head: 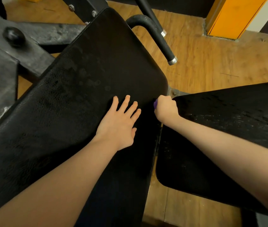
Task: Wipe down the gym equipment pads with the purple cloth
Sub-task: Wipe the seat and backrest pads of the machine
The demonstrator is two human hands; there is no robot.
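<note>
A long pad [84, 82] ran from the lower left of the frame up to the top centre, and the left hand [119, 123] lay flat on it near its right edge at mid-frame. Just right of that hand, the right hand [166, 108] sat in the gap between the long pad and a second pad [228, 128] filling the right side, with the cloth [155, 104] seemingly bunched inside the fist. A handle bar [159, 36] stood behind the long pad at upper centre, above the floor [212, 63], and a knob [13, 36] lay at the upper left.
</note>
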